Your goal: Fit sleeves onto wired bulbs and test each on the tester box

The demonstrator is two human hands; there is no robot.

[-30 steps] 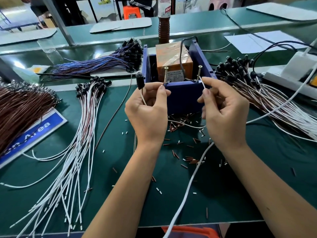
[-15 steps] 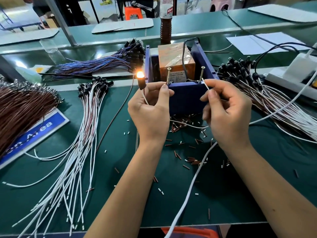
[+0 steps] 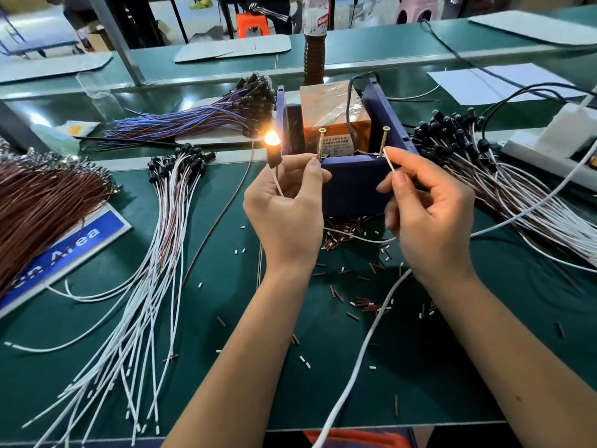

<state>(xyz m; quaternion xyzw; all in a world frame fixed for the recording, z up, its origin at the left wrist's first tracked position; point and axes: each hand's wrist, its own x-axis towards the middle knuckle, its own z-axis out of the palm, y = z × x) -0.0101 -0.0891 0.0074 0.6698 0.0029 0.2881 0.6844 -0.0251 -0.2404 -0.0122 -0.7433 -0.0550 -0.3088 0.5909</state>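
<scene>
Two hands, left hand (image 3: 284,215) and right hand (image 3: 426,215), each pinch a lead against the tester box (image 3: 352,185) screws at twelve o'clock, closing the circuit so the bulb (image 3: 271,139) glows at eleven

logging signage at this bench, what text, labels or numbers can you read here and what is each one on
"Area", with partly legible letters before it: white letters on the blue sign lying on the bench at left.
Printed label on the front of the orange block in the tester box: too small to read.
Red and white label on the bottle behind the box: blurred, unreadable.
White papers at right: no text visible.
</scene>
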